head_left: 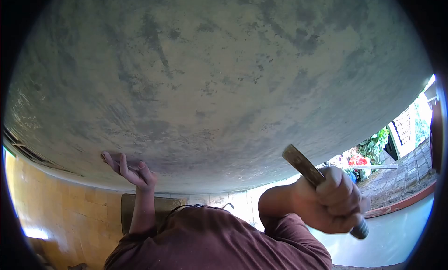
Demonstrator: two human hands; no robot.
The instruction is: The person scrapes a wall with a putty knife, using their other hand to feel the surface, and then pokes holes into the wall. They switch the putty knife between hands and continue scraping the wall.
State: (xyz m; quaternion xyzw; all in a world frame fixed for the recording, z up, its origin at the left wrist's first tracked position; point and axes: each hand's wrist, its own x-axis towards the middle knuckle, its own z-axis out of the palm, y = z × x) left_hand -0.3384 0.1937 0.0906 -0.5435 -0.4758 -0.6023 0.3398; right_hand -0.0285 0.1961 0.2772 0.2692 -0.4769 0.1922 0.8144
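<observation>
A big grey surface (214,97), mottled with darker patches and scratch marks, fills most of the view and looks curved through the lens. My left hand (133,173) is raised at its lower left edge, palm up and fingers spread, with the fingertips right by the surface. It holds nothing. On the other side, my right hand (333,200) is closed in a fist round a narrow bar-like tool (303,166). The tool slants from a flat brownish end at upper left to a dark rounded end below the fist. Its middle is hidden by my fingers.
Yellow tiles (86,202) lie to the left, and a dark chair-like back (125,209) stands behind my left forearm. At the right, an opening shows a red-brown ledge (401,200), grey paving (396,181), green leaves (375,146) and red flowers (358,161).
</observation>
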